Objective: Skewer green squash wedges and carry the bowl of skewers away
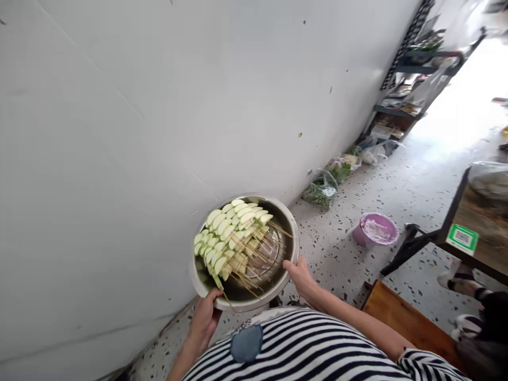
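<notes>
A round metal basin (291, 225) is held up in front of my striped shirt, close to the white wall. My left hand (204, 316) grips its near left rim, with the thumb over the edge. On the near right rim, my right hand (300, 275) is closed the same way. Inside lie many skewers of pale green sliced vegetable (230, 230), heaped toward the far left side. Their thin wooden sticks point toward the near right, over the bare shiny bottom. The fingers under the rim are hidden.
Bags of green vegetables (320, 189) line the wall's foot, leading to a loaded shelf rack (423, 69). A pink bucket (375, 230) stands on the speckled floor. To the right are a wooden table (488, 227), an orange-brown bench (408, 323) and another person's feet (460, 280).
</notes>
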`<state>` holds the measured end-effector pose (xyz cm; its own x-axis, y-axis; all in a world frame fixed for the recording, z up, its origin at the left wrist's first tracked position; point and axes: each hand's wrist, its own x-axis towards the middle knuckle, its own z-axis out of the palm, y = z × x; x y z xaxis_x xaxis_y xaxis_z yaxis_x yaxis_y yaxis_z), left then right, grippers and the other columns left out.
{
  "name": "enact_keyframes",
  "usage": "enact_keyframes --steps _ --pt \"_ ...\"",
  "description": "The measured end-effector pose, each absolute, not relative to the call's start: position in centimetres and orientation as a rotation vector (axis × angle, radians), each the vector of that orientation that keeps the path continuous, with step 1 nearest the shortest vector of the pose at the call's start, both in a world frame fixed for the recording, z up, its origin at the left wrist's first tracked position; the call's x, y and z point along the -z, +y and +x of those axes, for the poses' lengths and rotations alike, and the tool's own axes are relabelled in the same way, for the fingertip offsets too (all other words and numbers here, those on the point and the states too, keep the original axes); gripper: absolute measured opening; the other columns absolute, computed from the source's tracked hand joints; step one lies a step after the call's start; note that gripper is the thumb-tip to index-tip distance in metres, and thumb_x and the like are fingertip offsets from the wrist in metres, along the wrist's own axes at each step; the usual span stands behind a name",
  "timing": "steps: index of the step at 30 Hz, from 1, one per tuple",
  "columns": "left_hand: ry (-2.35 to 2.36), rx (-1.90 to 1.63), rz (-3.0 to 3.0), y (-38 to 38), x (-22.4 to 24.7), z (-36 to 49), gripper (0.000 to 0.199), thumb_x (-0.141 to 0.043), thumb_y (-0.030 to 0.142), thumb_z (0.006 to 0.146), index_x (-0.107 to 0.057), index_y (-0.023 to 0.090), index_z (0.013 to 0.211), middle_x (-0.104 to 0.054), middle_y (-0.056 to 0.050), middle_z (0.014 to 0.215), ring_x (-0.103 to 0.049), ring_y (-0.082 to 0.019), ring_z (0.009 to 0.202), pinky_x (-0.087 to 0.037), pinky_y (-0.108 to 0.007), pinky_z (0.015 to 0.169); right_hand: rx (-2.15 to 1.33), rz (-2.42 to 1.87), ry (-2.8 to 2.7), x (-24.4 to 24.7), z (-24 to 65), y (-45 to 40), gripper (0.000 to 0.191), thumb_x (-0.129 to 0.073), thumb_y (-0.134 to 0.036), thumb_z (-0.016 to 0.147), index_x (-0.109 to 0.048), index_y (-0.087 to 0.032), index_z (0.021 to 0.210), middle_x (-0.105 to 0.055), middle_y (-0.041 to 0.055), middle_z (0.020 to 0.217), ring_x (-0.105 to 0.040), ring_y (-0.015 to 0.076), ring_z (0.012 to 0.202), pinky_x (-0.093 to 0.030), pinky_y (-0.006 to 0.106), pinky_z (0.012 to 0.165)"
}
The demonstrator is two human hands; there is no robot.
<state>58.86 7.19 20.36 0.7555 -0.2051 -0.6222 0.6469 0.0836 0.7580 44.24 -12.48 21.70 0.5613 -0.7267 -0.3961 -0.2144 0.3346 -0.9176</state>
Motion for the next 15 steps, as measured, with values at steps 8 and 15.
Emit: enact_keyframes --steps 8,15 --pt "0.118 0.911 1.398 -3.1 -21.3 62.9 0.021 -0.062 0.006 0.050 -0.058 0.012 0.070 -0.059 0.004 0.053 -0.050 -0.010 0.045 -0.042 -0.019 0.049 0.728 -1.052 1.215 -22.1 42.3 -16.7 0.004 -0.053 -0.017 0.063 -0.049 -0.017 0.064 -0.044 -0.0051 0.056 -0.036 0.0079 0.052 -0.032 0.021 0.050" --pt "-0.072 1.073 1.449 -16.9 -22.4 61.3 0.015 -0.061 0.004 0.052 -0.060 0.011 0.065 -0.061 0.001 0.055 -0.054 -0.011 0.046 -0.044 -0.020 0.049 0.949 -0.914 1.314 -22.8 38.6 -26.3 0.009 -0.049 -0.023 0.055 -0.051 -0.017 0.061 -0.049 -0.0012 0.058 -0.042 0.0116 0.057 -0.035 0.023 0.053"
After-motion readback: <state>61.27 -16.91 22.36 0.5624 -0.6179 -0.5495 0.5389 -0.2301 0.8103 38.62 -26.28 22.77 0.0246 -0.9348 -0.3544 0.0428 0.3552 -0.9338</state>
